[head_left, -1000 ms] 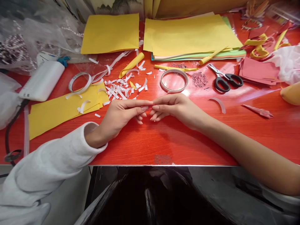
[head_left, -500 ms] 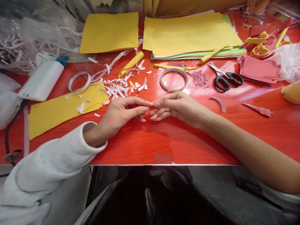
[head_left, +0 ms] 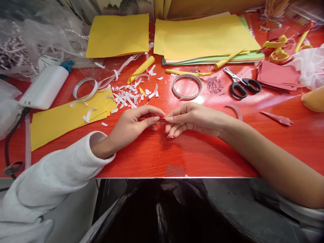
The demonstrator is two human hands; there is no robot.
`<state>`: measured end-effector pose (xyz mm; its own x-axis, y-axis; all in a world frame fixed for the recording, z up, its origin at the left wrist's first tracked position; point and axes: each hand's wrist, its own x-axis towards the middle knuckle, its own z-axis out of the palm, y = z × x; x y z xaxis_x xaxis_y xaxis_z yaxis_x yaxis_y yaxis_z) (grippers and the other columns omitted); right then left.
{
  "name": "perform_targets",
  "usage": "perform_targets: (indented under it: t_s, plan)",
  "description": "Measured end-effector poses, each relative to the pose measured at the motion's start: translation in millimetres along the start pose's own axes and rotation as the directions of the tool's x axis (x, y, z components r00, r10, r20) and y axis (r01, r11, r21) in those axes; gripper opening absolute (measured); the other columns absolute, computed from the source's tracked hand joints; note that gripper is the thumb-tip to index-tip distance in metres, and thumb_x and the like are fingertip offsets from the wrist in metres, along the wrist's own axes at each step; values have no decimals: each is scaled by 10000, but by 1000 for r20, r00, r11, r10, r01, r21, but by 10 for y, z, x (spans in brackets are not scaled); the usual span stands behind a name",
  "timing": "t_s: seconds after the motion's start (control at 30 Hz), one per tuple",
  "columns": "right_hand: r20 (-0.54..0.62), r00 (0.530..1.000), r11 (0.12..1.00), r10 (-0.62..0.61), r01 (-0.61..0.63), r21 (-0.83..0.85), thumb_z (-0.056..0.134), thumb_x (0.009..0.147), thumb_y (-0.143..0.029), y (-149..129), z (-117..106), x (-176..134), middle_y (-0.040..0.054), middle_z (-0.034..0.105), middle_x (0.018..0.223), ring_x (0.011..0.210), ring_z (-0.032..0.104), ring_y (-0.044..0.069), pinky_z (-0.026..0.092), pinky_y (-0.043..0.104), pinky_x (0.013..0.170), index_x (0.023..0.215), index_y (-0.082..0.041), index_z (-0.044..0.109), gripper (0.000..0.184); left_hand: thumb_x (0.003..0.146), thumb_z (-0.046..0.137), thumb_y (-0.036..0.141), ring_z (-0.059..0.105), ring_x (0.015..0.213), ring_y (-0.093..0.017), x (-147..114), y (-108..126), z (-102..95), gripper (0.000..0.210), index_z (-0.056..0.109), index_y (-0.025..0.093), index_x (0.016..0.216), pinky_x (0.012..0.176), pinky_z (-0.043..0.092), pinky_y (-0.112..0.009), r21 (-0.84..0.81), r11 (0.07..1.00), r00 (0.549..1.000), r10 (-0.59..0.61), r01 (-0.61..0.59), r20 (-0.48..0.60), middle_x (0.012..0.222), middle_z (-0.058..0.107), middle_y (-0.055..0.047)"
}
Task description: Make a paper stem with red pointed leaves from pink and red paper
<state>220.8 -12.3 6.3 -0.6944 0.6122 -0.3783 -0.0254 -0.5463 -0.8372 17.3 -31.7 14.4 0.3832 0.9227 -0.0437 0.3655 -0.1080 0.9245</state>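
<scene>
The thin red piece (head_left: 162,118) sits between the opposed fingertips over the red table (head_left: 141,158), long axis apparently running side to side — left hand (head_left: 130,125) and right hand (head_left: 202,118) both pinching it, neither clearly nearer — with its ends largely hidden.

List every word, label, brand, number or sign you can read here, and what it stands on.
No text is readable.
White ring-shaped tape roll at left: printing inside the ring, too small and blurred to read.
White rectangular device with rounded edges: small dark marks at its near end, too blurred to read.
Greyish ring-shaped tape roll near the middle: any print is too faint to tell.
</scene>
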Motion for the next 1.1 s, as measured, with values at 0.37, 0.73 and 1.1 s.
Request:
perform_targets:
  t_s: [0.37,0.73,1.1]
  plan:
    - [-139,990,997,-26,15,-77,626,811,-160,18,127,33,112,700,671,582,684,160,585,280,599,688,-80,674,155,804,615,362,593,621,-83,1,31,9,227,644,161,907,627,479,-192,18,998,998,-66,66,-6,865,672,-24]
    - [-83,997,992,-6,-4,-123,568,853,-387,14,87,32,109,705,668,569,681,155,576,260,560,755,-94,648,319,803,614,382,580,580,-76,12,-25,-3,225,664,175,875,599,469,-192,27,999,997,-20,22,-74,837,682,-15]
    - [-185,965,971,-187,153,-185,619,821,-361,62,212,60,37,650,578,442,614,103,502,206,438,689,-122,557,281,797,633,298,563,577,-66,30,-43,16,150,671,158,838,576,485,-180,-45,998,990,42,-48,-137,744,640,4]
